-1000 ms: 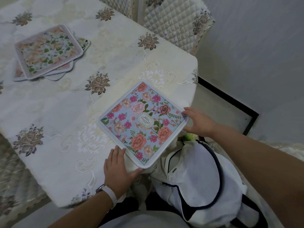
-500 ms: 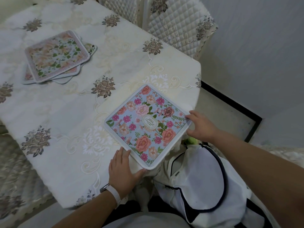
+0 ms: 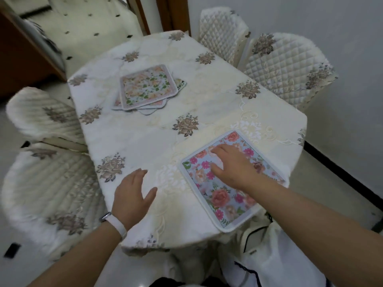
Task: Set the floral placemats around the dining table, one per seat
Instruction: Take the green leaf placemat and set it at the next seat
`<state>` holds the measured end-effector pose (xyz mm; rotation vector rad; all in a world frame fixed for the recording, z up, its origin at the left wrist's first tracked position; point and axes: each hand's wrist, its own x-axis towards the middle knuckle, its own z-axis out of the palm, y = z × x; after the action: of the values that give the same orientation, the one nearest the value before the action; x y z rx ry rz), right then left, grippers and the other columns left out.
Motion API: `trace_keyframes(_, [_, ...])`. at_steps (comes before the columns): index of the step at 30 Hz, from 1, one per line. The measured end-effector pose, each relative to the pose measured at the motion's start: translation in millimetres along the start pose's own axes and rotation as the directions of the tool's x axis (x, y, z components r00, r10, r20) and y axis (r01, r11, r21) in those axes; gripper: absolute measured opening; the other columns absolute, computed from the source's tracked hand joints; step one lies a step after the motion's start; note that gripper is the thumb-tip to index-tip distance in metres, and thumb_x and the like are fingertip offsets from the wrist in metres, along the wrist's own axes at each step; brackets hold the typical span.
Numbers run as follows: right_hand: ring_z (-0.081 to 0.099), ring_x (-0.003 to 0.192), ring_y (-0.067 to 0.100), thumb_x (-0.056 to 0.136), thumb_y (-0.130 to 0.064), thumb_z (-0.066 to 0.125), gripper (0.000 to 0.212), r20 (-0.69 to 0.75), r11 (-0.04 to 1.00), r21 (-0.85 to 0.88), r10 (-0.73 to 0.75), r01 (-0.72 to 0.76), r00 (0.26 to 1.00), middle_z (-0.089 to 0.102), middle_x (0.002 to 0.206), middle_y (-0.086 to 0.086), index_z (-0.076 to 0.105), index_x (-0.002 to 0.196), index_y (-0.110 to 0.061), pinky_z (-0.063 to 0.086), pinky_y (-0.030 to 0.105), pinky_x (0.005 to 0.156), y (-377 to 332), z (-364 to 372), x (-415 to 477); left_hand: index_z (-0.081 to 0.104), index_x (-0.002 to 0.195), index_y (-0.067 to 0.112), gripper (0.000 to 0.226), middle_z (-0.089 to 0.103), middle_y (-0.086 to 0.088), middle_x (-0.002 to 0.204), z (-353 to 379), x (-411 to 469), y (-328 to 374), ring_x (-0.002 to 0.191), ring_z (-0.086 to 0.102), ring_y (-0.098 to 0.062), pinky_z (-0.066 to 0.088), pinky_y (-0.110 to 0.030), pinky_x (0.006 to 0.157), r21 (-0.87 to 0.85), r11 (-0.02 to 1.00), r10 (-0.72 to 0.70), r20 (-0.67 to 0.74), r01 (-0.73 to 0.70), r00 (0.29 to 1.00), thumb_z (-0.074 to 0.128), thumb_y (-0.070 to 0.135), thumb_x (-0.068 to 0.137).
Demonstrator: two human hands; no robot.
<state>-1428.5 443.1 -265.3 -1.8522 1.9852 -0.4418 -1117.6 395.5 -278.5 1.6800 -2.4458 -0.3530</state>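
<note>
- My right grip (image 3: 232, 168) lies over the blue, pink-flowered square placemat (image 3: 221, 197), fingers straight and spread and clamped on nothing; blur hides whether they touch it.
- That placemat lies flat at the 4 o'clock edge of the cream embroidered tabletop (image 3: 145, 137), its near corner jutting over the rim.
- My left grip (image 3: 132, 195) is apart and flat at 7 o'clock, low over the cloth, holding nothing; a white wristband (image 3: 117, 226) circles the wrist.
- A loose stack of pale floral placemats (image 3: 148, 88) sits at 11 o'clock, well apart from both.
- Quilted cream chairs (image 3: 286, 65) stand at 1 o'clock.
</note>
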Motion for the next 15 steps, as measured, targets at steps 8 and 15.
trace_keyframes(8, [0.041, 0.127, 0.026, 0.095, -0.04, 0.046, 0.049, 0.005, 0.976, -0.071, -0.205, 0.205, 0.979, 0.047, 0.141, 0.003, 0.047, 0.138, -0.017, 0.038, 0.039, 0.101, -120, 12, 45, 0.059, 0.123, 0.02, 0.057, 0.06, -0.005, 0.128, -72, -30, -83, 0.119, 0.053, -0.031, 0.043, -0.05, 0.095, 0.223, 0.974, -0.008, -0.114, 0.034, 0.993, 0.043, 0.055, 0.08])
trace_keyframes(15, [0.039, 0.13, 0.026, 0.094, -0.043, 0.046, 0.051, 0.074, 0.904, -0.193, -0.373, 0.381, 0.925, 0.046, 0.144, 0.004, 0.046, 0.14, -0.019, 0.037, 0.04, 0.104, -237, 32, 59, 0.058, 0.124, 0.021, 0.058, 0.058, -0.006, 0.132, -127, -64, -175, 0.124, 0.049, -0.03, 0.039, -0.049, 0.099, 0.231, 0.965, -0.083, -0.19, 0.127, 0.978, 0.041, 0.056, 0.081])
